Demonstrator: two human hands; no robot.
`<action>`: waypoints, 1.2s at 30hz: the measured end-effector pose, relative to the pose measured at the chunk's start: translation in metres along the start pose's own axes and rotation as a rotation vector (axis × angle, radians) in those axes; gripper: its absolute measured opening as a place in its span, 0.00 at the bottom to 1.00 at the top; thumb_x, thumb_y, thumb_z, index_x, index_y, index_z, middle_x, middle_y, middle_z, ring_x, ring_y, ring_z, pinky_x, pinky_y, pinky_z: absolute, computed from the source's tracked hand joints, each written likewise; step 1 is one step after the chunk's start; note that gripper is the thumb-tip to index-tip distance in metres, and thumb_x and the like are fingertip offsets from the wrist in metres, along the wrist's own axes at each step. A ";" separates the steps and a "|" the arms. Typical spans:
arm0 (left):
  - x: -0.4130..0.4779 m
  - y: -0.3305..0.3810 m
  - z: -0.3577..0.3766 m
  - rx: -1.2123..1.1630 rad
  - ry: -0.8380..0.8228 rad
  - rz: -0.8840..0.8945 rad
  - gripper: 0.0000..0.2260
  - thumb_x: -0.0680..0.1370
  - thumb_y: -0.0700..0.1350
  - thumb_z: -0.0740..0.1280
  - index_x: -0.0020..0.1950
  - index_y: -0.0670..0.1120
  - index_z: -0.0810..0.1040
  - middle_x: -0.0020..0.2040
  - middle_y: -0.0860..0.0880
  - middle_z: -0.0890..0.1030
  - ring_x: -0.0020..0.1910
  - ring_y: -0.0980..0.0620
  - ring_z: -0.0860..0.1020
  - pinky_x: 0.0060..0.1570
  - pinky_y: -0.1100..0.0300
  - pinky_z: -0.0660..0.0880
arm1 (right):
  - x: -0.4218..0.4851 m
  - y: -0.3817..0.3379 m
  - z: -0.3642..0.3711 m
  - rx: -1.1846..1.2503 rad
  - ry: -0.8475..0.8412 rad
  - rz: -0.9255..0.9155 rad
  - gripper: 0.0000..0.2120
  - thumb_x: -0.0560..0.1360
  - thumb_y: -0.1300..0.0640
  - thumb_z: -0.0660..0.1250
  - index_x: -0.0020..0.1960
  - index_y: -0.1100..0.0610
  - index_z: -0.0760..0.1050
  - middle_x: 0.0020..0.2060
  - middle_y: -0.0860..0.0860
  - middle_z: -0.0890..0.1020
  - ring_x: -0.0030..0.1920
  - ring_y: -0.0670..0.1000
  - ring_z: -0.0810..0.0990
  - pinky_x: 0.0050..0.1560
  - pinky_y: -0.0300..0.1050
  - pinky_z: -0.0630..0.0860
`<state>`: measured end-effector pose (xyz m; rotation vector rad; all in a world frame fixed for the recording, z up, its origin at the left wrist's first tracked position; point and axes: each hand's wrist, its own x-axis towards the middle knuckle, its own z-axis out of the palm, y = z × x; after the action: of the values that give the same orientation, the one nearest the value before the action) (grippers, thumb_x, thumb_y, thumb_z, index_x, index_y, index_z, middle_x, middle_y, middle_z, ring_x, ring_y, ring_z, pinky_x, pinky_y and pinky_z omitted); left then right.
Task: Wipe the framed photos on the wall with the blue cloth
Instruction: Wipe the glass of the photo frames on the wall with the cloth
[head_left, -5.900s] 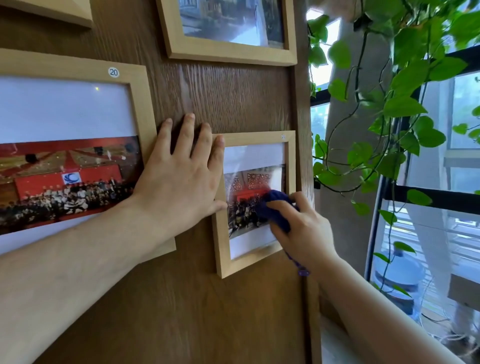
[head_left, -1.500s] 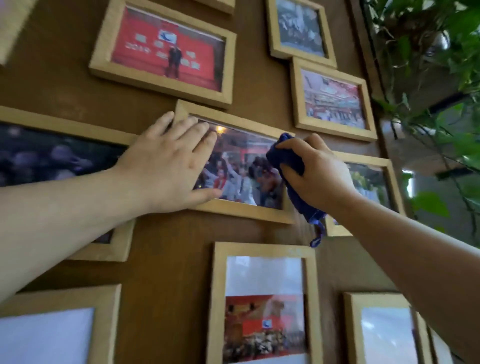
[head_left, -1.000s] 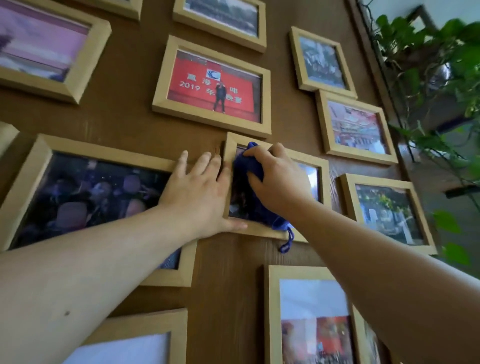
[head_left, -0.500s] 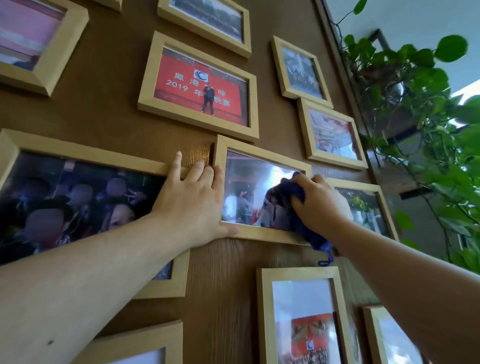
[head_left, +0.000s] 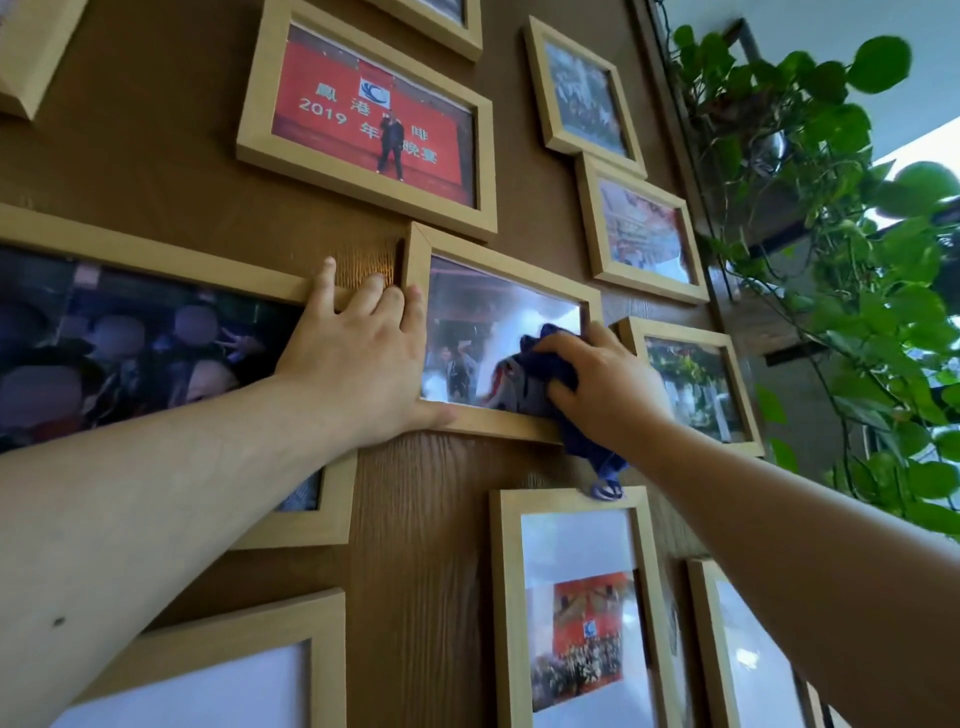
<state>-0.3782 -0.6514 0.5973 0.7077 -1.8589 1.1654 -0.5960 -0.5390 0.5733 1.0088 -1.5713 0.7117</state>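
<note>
A brown wooden wall carries many photos in light wood frames. My right hand (head_left: 605, 384) grips the bunched blue cloth (head_left: 540, 374) and presses it on the glass at the lower right of the middle framed photo (head_left: 467, 322). A tail of the cloth hangs below that frame's bottom edge. My left hand (head_left: 358, 364) lies flat against the wall, fingers spread, with its thumb under the frame's lower left corner and its fingers along the left side.
Around it hang a red-banner photo (head_left: 374, 124), a large dark photo (head_left: 130, 343) at left, smaller frames (head_left: 644, 228) at right and a tall frame (head_left: 576, 608) below. A trailing green plant (head_left: 857, 260) hangs beside the wall's right edge.
My right hand with the cloth has swept from the frame's left side across the glass to its lower right. My left hand has stayed braced at the frame's left edge.
</note>
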 end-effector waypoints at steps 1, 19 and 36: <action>0.000 0.000 0.000 0.002 0.000 0.000 0.53 0.65 0.78 0.49 0.77 0.40 0.47 0.76 0.41 0.61 0.76 0.44 0.54 0.72 0.34 0.47 | -0.004 0.010 0.000 0.004 -0.010 0.080 0.18 0.74 0.49 0.62 0.63 0.43 0.67 0.56 0.53 0.72 0.42 0.56 0.74 0.35 0.46 0.73; 0.000 0.005 -0.007 -0.008 -0.071 -0.032 0.53 0.67 0.78 0.51 0.77 0.40 0.45 0.77 0.40 0.59 0.76 0.42 0.52 0.72 0.33 0.45 | 0.003 -0.060 -0.025 0.158 -0.251 -0.267 0.17 0.76 0.49 0.61 0.64 0.42 0.69 0.51 0.47 0.68 0.46 0.50 0.72 0.41 0.42 0.70; -0.067 0.071 -0.014 -0.164 0.003 0.351 0.41 0.75 0.69 0.49 0.78 0.43 0.43 0.79 0.40 0.45 0.78 0.43 0.44 0.75 0.41 0.43 | -0.130 0.030 -0.009 0.188 -0.104 0.195 0.17 0.74 0.51 0.64 0.61 0.42 0.69 0.51 0.45 0.70 0.39 0.50 0.74 0.31 0.40 0.69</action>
<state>-0.3948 -0.6069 0.5112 0.2936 -2.1039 1.2083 -0.6115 -0.4865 0.4509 1.0516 -1.7342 0.9692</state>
